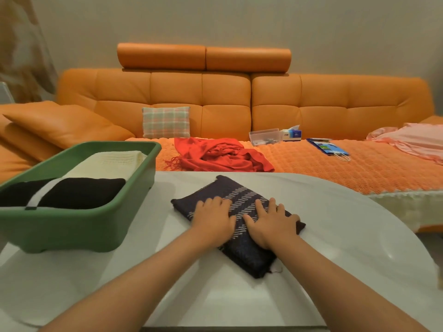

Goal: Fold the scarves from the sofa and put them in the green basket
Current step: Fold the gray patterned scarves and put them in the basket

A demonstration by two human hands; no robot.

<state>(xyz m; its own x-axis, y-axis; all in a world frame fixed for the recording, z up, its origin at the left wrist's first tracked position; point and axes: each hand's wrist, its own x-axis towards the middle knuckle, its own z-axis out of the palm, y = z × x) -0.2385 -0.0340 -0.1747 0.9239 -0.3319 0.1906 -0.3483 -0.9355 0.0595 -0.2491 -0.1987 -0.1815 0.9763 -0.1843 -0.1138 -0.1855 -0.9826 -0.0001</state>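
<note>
Just right of the green basket (79, 219), the folded navy scarf (223, 188) lies on the tabletop (335, 236). The left grip (212, 218) and right grip (272, 222) press it, fingers flat. It looks soft and floppy; best scooped from beneath both sides.

— What does the table (335, 236) carry?

— Two things. A green basket (72, 224) stands at its left end. A folded dark striped scarf (239, 195) lies flat near the middle, apart from the basket.

— And behind the table?

— An orange sofa (225, 97), its seat under a knitted orange cover (335, 168). A crumpled red scarf (223, 154) lies on the cover. To its right sit a clear plastic box (263, 135) and a tissue box (292, 134) just beside it, then a blue bag (326, 146). A pink cloth (417, 140) lies at the far right. A checked cushion (166, 122) leans against the backrest.
</note>
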